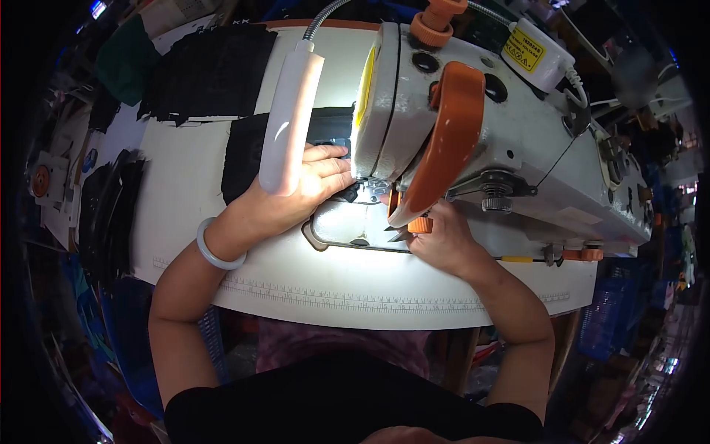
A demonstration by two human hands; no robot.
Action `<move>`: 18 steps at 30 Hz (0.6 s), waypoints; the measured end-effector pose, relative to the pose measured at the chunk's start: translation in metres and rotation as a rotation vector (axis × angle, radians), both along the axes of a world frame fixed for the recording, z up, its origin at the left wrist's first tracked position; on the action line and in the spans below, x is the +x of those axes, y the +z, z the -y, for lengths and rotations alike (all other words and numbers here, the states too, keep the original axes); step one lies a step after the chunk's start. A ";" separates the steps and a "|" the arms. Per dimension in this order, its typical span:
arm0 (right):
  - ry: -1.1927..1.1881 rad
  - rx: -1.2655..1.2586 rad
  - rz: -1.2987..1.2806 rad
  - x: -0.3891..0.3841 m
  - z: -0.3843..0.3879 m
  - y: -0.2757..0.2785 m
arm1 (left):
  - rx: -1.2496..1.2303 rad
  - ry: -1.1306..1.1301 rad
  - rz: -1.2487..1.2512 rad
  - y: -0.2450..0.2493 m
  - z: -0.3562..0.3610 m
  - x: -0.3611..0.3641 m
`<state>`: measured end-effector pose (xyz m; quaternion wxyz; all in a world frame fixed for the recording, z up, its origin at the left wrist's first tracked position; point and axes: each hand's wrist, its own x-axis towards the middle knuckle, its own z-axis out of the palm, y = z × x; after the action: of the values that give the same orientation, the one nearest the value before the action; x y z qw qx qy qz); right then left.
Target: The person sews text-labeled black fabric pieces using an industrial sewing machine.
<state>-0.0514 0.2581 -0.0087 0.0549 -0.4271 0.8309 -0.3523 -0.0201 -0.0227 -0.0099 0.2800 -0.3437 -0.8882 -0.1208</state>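
Note:
My left hand [318, 177] lies with fingers stretched out, pressed on a piece of black fabric [244, 152] just left of the presser foot [370, 191]. A pale bangle [207, 248] circles that wrist. On the other side of the needle area, my right hand [446, 240] is closed around a pair of thread snips [399, 236]. Their pointed blades stick out to the left over the machine bed; the handles are hidden in the hand. The white sewing machine [388, 111] stands between and behind both hands, its orange lever [460, 122] partly covering the right fingers.
A lit white lamp [290, 122] on a flexible neck hangs over my left hand. Stacked black fabric pieces [211, 70] lie at the back left, and more black strips [111, 207] hang at the left edge. A printed ruler [355, 300] runs along the table's front.

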 end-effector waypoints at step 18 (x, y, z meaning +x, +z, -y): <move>-0.017 0.036 -0.043 -0.001 -0.001 -0.004 | -0.218 0.156 0.356 0.032 -0.019 0.026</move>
<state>-0.0524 0.2590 -0.0122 0.0416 -0.4266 0.8416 -0.3286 0.0059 -0.0036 0.0220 0.0886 -0.2755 -0.9553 -0.0607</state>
